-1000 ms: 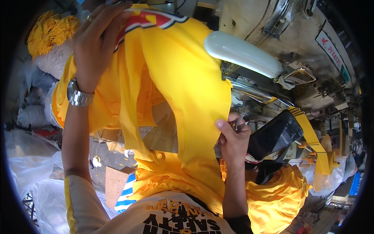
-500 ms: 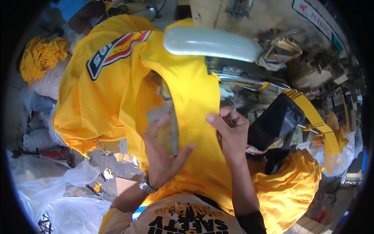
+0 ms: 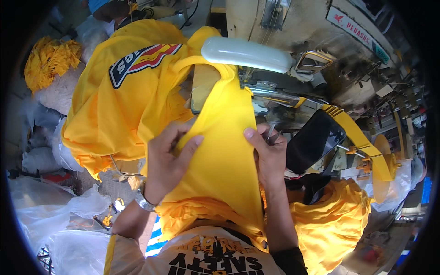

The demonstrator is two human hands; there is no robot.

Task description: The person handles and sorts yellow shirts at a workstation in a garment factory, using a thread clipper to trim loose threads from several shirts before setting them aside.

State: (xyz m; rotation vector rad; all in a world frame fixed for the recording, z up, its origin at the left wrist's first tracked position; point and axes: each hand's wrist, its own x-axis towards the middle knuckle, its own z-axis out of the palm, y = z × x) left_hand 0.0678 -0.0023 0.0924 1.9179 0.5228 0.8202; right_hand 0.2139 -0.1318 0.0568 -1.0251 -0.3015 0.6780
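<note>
A yellow knit garment stretches from the sewing machine down to my lap. My left hand pinches its left edge, thumb on top and fingers hidden under the cloth. Level with it, my right hand grips the right edge between thumb and curled fingers. A thin shiny piece, perhaps a small metal tool, shows among the right fingers; its kind is unclear. The cloth lies fairly flat between both hands. Further left, the garment's bulk is heaped in folds, with a striped dark, red and white printed patch.
A long white lamp hangs over the machine. A black phone stands right of my right hand, near a yellow tape on a reel. More yellow cloth lies at lower right. Clear plastic bags lie at lower left.
My left hand, open with fingers spread before, has moved left and up and closed on the cloth's left edge. The cloth between the hands is now spread wider. My right hand keeps its hold.
</note>
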